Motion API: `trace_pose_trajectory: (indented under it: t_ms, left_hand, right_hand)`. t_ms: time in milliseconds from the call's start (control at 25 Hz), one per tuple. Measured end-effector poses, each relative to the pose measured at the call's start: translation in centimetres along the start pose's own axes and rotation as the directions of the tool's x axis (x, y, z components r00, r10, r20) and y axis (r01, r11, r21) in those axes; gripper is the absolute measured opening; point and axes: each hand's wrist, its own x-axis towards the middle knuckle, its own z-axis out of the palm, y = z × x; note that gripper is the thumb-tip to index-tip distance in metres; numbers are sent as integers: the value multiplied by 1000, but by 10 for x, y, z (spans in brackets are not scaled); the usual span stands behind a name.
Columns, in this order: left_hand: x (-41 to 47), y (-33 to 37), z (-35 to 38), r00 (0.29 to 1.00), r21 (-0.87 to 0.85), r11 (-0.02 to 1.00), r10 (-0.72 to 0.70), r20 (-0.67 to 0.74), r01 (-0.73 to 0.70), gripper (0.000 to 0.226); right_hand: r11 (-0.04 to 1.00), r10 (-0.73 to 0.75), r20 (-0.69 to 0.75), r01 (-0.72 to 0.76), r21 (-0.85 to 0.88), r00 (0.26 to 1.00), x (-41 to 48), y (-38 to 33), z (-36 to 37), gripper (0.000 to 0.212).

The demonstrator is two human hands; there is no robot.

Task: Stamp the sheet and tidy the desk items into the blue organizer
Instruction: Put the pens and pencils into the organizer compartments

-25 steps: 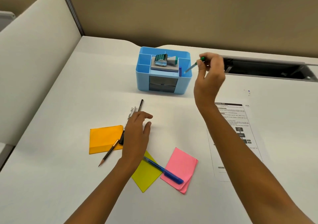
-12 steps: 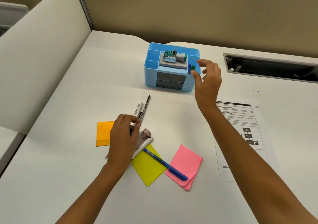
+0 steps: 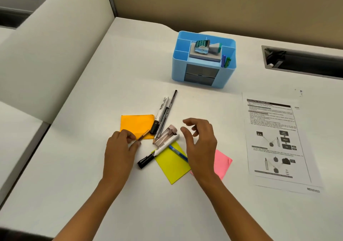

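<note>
The blue organizer (image 3: 227, 73) stands at the back of the desk with a stamp (image 3: 205, 46) on its grey pad and two pens (image 3: 226, 60) upright in its right slot. The printed sheet (image 3: 274, 140) lies at the right. My left hand (image 3: 120, 150) pinches an orange-brown pencil (image 3: 143, 138) over the orange sticky note (image 3: 136, 125). My right hand (image 3: 201, 144) hovers open above a blue pen (image 3: 178, 153), a yellow note (image 3: 171, 163) and a pink note (image 3: 221, 163). Markers (image 3: 162, 111), a white marker (image 3: 159, 150) and a binder clip (image 3: 166, 136) lie between my hands.
A padded divider runs along the left edge of the desk. A cable slot (image 3: 304, 61) is cut into the desk at the back right. A beige partition wall closes off the back.
My right hand let go of the green pen in the organizer's right slot and came back over the blue pen. My left hand shifted to the pencil on the orange note.
</note>
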Motion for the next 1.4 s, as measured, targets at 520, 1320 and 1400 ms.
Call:
trace_pose_trajectory:
  t_ms: [520,1320,1400]
  left_hand:
    - [-12,-8,7,999,4,1000,15,-49,-15,10]
    - [-1,103,-3,954,-651,719,-55,296,244,13]
    - [9,102,-5,943,-707,637,-106,315,308,14]
  right_hand:
    - [886,-52,262,166,-433,964,-43,20,13,14]
    - [866,-200,187,263,-425,962,8,-6,-41,17]
    - [895,-138,158,192,-403,978,16,0,-57,20]
